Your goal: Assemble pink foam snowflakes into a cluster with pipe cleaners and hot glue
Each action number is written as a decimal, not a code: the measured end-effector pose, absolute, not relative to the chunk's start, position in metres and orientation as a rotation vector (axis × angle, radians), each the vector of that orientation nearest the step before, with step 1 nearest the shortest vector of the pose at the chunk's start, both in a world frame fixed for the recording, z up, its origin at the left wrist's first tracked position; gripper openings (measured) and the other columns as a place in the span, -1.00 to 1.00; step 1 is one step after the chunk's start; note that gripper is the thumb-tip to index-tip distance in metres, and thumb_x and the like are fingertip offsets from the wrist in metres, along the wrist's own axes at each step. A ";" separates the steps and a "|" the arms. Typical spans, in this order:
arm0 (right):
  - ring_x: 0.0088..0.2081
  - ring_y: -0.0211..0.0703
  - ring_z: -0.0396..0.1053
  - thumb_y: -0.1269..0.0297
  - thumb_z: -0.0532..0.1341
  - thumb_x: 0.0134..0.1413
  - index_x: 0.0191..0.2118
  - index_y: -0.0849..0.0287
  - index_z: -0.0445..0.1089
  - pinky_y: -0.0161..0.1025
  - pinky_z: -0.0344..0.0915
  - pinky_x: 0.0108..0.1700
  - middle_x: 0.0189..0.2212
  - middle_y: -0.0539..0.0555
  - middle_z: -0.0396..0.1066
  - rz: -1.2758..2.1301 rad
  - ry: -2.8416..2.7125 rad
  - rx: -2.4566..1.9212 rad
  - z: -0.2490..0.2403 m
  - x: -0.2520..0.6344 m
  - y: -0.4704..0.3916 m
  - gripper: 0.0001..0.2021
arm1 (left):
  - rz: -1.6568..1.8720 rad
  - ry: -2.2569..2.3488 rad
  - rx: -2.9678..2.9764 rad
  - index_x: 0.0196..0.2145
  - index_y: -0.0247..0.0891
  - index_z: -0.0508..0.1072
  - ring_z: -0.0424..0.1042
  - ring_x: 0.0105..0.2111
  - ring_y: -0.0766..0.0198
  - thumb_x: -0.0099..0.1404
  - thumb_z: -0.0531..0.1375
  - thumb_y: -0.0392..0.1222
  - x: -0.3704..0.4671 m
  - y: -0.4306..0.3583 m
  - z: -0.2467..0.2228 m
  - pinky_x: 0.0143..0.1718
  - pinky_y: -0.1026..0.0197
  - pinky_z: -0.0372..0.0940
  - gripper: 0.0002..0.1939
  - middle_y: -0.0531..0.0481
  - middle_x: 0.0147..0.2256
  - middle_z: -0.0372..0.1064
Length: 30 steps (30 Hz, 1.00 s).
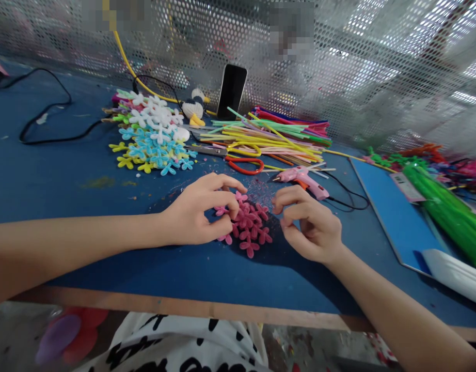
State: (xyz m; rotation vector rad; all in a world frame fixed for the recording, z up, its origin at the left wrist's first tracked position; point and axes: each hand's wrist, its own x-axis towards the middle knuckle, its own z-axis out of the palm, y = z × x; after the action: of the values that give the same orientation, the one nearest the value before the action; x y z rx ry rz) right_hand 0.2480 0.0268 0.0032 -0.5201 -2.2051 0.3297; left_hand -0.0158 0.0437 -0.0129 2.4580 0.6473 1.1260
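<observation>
A small heap of dark pink fuzzy flower shapes [250, 227] lies on the blue tabletop between my hands. My left hand [205, 209] reaches over the heap's left side with its fingers curved and apart from the thumb. Its fingertips are at the flowers, and I see none lifted. To the right of the heap, my right hand [310, 222] hovers with bent fingers and a gap to the thumb, nothing visible in it. Just behind the right hand lies a pink glue gun [305, 181]. Scissors with red and yellow handles [243, 164] rest behind the heap.
White, blue and yellow fuzzy flowers [155, 132] are piled at back left. Colourful pipe cleaners [272, 137] lie behind the scissors, near a propped phone [232, 92]. On the right are a blue board [393, 217] and a green bundle [447, 212]. A black cable [63, 139] crosses the left side.
</observation>
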 end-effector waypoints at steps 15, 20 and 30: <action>-0.26 -0.03 0.41 0.57 0.21 -0.05 -0.31 0.11 0.37 -0.01 0.37 -0.17 -0.36 0.11 0.44 0.281 -2.224 -0.600 0.007 0.244 0.025 -0.79 | 1.105 0.672 2.451 -0.41 -0.23 0.43 0.45 0.03 0.14 0.23 0.13 -0.40 -0.016 0.044 -0.011 0.02 0.10 0.29 -0.87 -0.13 -0.07 0.46; -0.15 0.00 0.48 0.50 0.24 0.08 -0.15 0.11 0.48 0.01 0.41 -0.04 -0.27 0.13 0.56 0.215 -2.296 -0.656 0.006 0.246 0.025 -0.77 | 1.115 0.682 2.496 -0.38 -0.22 0.49 0.49 -0.03 0.19 0.29 0.12 -0.39 -0.014 0.046 -0.014 0.03 0.10 0.32 -0.82 -0.09 -0.08 0.52; 0.17 0.00 0.44 0.45 0.22 0.19 0.09 0.28 0.45 0.04 0.27 0.29 -0.03 0.25 0.58 0.115 -2.639 -0.354 -0.005 0.254 0.033 -0.66 | 0.943 0.386 3.017 0.01 -0.29 0.54 0.50 0.06 0.04 0.34 0.14 -0.29 -0.020 0.040 -0.024 0.12 -0.03 0.36 -0.68 -0.14 0.00 0.56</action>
State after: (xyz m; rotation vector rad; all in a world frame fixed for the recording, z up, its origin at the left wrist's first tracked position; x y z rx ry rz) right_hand 0.2537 0.0330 -0.0055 -0.3536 -2.6393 0.1151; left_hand -0.0202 0.0400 -0.0241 3.0169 0.3862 0.9428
